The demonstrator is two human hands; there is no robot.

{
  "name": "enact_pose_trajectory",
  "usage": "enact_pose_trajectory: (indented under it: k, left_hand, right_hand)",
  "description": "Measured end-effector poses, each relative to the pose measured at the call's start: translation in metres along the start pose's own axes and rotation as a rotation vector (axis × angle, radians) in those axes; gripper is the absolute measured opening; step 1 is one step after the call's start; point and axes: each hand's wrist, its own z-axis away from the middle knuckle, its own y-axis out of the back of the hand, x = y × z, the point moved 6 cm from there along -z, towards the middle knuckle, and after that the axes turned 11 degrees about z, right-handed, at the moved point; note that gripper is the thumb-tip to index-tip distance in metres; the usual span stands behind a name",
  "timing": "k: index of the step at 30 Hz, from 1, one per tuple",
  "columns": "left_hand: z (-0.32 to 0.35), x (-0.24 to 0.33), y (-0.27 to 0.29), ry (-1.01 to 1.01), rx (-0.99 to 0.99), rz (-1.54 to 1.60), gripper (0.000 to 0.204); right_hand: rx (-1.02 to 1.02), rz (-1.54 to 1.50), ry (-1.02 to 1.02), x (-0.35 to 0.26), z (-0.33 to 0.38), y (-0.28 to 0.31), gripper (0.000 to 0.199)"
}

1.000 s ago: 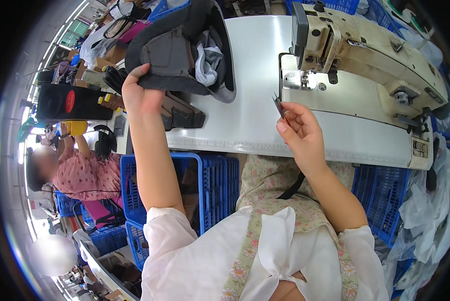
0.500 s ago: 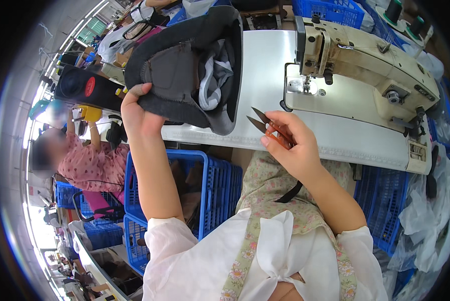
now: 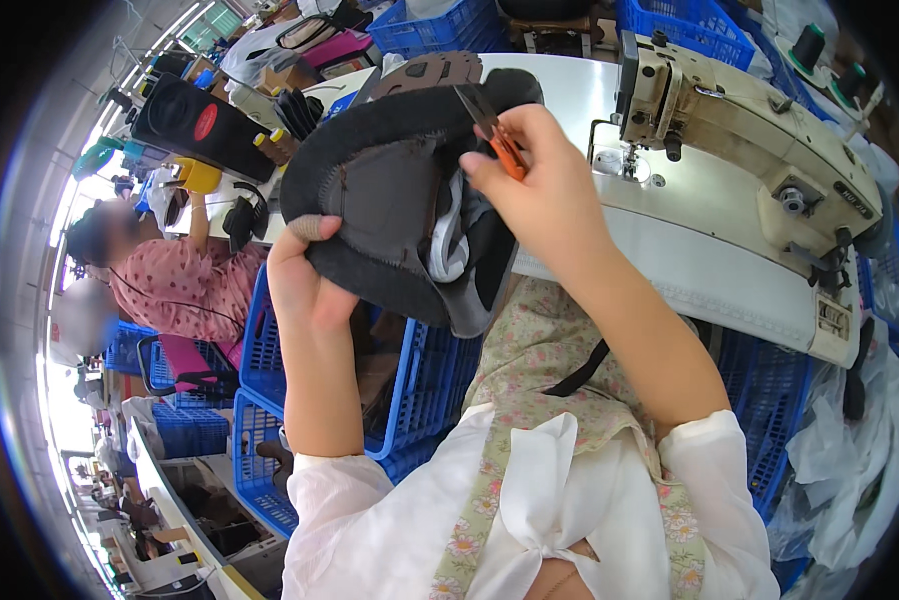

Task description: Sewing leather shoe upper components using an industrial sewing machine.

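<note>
A dark grey stitched shoe upper [image 3: 389, 215] is gripped by the closed left hand [image 3: 304, 275] before the sewing machine [image 3: 739, 120], exposing its edge to orange-handled thread snips [image 3: 494, 130] clasped in the right hand [image 3: 544, 190].

1. We have one view, from a camera worn on the person's head, looking steeply down over their chest and forearms.
2. It faces forward to the white worktable [image 3: 609, 100] and the sewing machine [image 3: 749, 110], both close.
3. The fisheye lens bends straight edges and takes in the blue crates [image 3: 429, 390] below and a co-worker [image 3: 179, 280] at left.
</note>
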Motion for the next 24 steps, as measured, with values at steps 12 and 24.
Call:
enact_pose_trajectory:
  k: [12,24]
  left_hand:
    - [0.028,0.001,0.016,0.051,-0.004,0.041,0.057]
    - [0.034,0.005,0.018,0.041,-0.013,0.008,0.056]
  right_hand:
    - [-0.175,0.022,0.005,-0.005,0.013,0.003,0.024]
    - [-0.044,0.707,0.707,-0.038,0.016,0.02,0.024]
